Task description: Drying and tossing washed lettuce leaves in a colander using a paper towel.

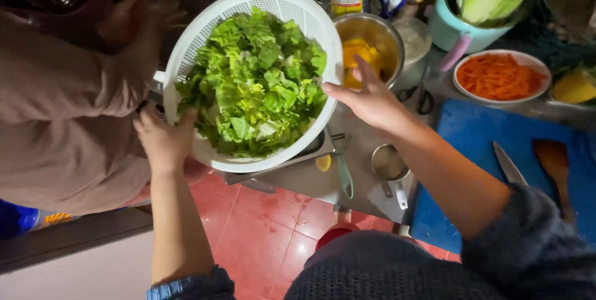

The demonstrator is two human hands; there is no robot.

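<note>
A white plastic colander [292,11] full of chopped green lettuce [254,82] is tilted toward me, held up over the counter edge. My left hand [164,138] grips its lower left rim. My right hand [369,98] holds its right rim, fingers spread along the edge. Beside the colander on the left stands another person in a beige top [62,120], with a hand [139,23] close to the colander's upper left rim.
A steel bowl of yellow slices [366,42], a plate of shredded carrot [500,76], a teal pot holding cabbage [490,2], a blue cutting board [484,145] with knife [509,163] and wooden spatula [552,163], a small steel cup [388,163]. Red tile floor [261,225] below.
</note>
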